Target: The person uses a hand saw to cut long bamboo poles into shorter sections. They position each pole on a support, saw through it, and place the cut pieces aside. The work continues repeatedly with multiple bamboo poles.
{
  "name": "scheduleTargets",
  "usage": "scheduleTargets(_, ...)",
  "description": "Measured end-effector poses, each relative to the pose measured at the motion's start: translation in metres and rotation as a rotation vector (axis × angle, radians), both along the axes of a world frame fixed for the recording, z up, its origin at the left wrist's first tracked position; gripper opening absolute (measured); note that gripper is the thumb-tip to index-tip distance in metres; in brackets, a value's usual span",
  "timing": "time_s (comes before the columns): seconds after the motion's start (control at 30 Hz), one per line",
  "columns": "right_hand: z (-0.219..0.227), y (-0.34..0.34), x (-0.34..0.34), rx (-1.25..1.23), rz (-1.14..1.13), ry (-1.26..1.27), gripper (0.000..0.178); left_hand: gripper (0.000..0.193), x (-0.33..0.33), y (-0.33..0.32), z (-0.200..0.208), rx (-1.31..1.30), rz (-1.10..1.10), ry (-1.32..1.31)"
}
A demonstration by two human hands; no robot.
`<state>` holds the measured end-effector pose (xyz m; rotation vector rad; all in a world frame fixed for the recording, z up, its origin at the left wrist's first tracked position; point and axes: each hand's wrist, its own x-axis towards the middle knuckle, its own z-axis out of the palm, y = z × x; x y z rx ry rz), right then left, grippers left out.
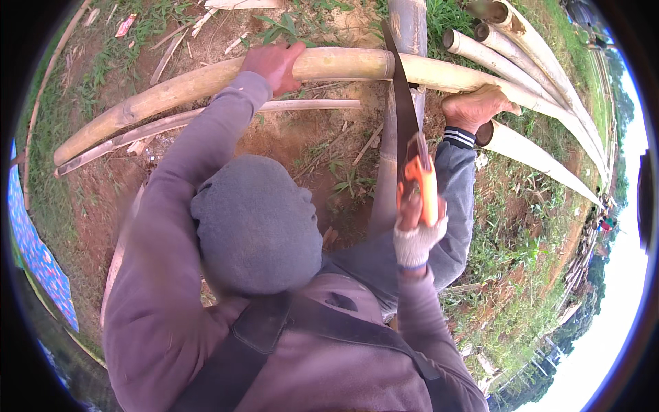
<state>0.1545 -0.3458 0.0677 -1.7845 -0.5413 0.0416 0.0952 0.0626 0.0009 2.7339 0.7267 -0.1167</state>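
Partly hidden, left hand point(272, 67) grasps bamboo pole point(343, 64) | right hand point(420, 239) clenches saw handle point(429, 187), some fingers obscured

Bare left hand point(273, 67) grips far forward while the gloved right hand point(420, 237) clenches closer in

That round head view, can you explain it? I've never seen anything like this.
A wide fisheye camera worn on a person's head looks down, so straight edges bend. There's no robot, just two hands. The bare left hand holds a pale yellow round bamboo pole. The right hand, in an off-white cloth glove, holds an orange-handled metal saw. Its dark blade crosses the pole. More long, pale bamboo poles lie on grassy, reddish soil.
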Motion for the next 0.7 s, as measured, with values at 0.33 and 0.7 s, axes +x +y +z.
scheduleTargets(0.33, 0.010, 0.004, 0.004, -0.340, 0.023, -0.257, 0.029, 0.072, -0.019, 0.000, 0.002, -0.026, 0.001, 0.001)
scheduleTargets(0.7, 0.021, 0.104, 0.065, -0.274, 0.053, -0.196, 0.019, 0.067, -0.008, -0.011, 0.005, -0.004, -0.018, -0.007)
